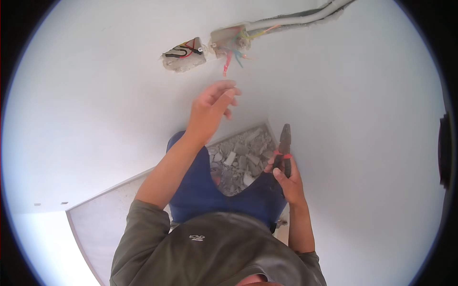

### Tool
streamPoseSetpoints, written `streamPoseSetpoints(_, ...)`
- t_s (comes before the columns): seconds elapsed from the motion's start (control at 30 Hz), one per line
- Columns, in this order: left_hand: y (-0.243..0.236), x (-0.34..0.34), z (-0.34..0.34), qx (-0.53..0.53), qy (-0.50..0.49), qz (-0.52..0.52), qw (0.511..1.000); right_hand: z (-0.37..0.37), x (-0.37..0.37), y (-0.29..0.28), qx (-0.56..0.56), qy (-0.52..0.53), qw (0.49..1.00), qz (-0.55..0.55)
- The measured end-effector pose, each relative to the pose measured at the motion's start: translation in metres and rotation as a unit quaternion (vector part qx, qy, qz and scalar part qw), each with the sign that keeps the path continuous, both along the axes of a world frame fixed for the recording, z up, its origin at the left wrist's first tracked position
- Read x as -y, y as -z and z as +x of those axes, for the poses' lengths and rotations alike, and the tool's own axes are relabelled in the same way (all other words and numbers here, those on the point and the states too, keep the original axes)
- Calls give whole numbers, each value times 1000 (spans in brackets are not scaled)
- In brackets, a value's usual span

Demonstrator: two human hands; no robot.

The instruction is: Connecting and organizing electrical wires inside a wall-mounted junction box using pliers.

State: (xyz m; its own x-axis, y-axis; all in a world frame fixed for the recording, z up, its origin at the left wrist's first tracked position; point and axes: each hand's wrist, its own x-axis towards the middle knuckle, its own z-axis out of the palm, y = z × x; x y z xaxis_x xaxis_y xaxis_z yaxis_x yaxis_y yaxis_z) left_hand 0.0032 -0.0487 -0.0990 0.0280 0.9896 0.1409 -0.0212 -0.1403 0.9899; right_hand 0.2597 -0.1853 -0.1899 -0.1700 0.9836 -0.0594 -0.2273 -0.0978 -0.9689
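Observation:
My left hand (214, 102) is raised in front of the white wall, just below the red wires (226, 64) that hang from a wall box and apart from them. Its thumb and forefinger are drawn together in a pinch; whatever is between the tips is too small to make out. Blue wires (238, 58) stick out beside the red ones. Lower down on the right, my right hand (290, 186) grips a pair of pliers (285, 139) by black handles with red bands, jaws pointing up. The jaws look closed and touch no wire.
Left of the open wall box (220, 43) is a second box (185, 59) with black, red and yellow wires. A pale conduit (296, 20) runs in a chased groove to the upper right. Grey rubble (238, 157) lies on the floor between my blue-trousered knees.

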Motion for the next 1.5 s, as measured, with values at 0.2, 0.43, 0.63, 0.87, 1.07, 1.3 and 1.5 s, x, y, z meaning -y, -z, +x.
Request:
streamPoseSetpoints(0.2, -1, -30, 21, 324, 122, -84, 934, 0, -10, 13, -145, 8, 989, -8)
streamPoseSetpoints(0.43, 4, -46, 24, 388, 131, -89, 908, -10, -28, 2, -178, -12, 984, -21)
streamPoseSetpoints(0.63, 4, -46, 23, 402, 165, -90, 896, -11, -28, 13, -197, -40, 979, -35)
streamPoseSetpoints(0.87, 5, -45, 27, 415, 182, -57, 890, -16, -26, 24, -191, -29, 980, -52)
streamPoseSetpoints(1.07, 8, -49, 45, 400, 184, -72, 895, -14, -31, 31, -152, -28, 988, -29)
streamPoseSetpoints(1.3, 12, -59, 55, 302, 100, -111, 941, -20, -40, 26, -161, -13, 986, -44)
streamPoseSetpoints(1.5, 15, -43, 68, 319, 127, -95, 934, -23, -31, 29, -123, 48, 991, -33)
